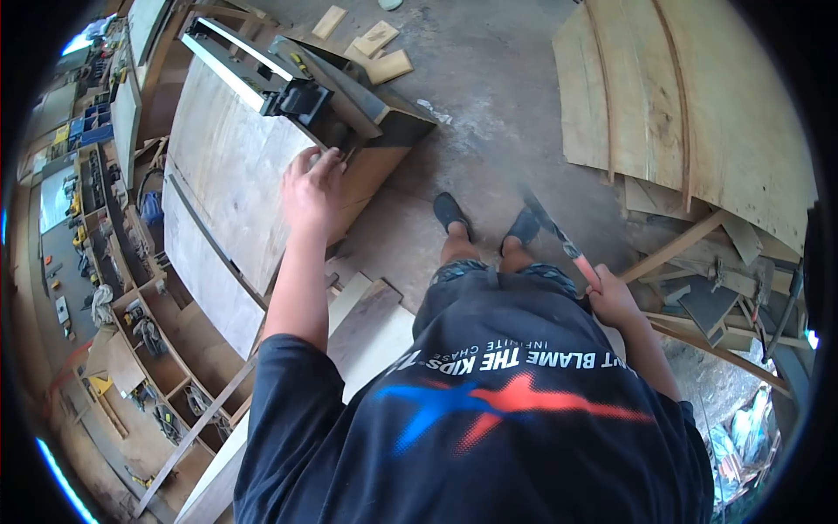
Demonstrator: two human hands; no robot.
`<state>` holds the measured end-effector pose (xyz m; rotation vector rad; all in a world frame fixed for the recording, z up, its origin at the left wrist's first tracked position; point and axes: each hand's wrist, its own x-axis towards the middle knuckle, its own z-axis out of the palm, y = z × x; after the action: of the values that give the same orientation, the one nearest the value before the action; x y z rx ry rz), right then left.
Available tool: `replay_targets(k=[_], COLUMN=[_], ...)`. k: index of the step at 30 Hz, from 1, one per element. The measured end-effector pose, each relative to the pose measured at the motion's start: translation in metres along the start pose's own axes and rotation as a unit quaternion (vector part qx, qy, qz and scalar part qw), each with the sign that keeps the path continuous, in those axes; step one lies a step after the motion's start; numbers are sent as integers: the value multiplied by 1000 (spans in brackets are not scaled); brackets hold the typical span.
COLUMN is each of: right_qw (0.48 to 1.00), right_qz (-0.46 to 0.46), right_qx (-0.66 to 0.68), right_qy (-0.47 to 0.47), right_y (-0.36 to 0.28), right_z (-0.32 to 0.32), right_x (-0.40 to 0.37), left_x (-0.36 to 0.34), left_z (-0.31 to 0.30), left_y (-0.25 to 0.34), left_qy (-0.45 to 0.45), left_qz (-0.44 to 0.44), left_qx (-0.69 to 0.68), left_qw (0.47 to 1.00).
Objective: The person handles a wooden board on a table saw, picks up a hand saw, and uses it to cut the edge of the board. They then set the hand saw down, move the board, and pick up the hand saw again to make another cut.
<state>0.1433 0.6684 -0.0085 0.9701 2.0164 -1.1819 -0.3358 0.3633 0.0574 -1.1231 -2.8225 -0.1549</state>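
Observation:
My left hand [311, 188] is at the edge of a large pale wooden panel [229, 166], its thumb and fingers pinched together. What lies between the fingertips is too small to make out. Just beyond it are a black bracket [299, 102] and a long silver rail [225, 74]. My right hand [614, 301], low beside my right leg, is wrapped round the orange-red handle of a long dark tool [552, 225]. The tool points forward past my right foot, and its far end is blurred.
Small wood offcuts [378, 39] lie on the concrete floor [497, 96]. Large plywood sheets [690, 96] stand at the right, over a wooden frame [676, 249]. Divided wooden trays [179, 349] with tools and cables fill the left. Boards [367, 323] lie beside my legs.

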Motion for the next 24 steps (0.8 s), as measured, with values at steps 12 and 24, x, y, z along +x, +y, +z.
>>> replay_targets(k=[12, 24], right_qw=[989, 976], right_qz=[-81, -116], right_qx=[-1, -37], right_qy=[127, 181], right_y=[-42, -85], right_z=[5, -36], right_x=[30, 6], left_x=[10, 24], left_z=[-13, -30], left_y=[14, 58], left_qy=[-91, -230], left_qz=[21, 48], left_qx=[69, 175], left_qw=[993, 956])
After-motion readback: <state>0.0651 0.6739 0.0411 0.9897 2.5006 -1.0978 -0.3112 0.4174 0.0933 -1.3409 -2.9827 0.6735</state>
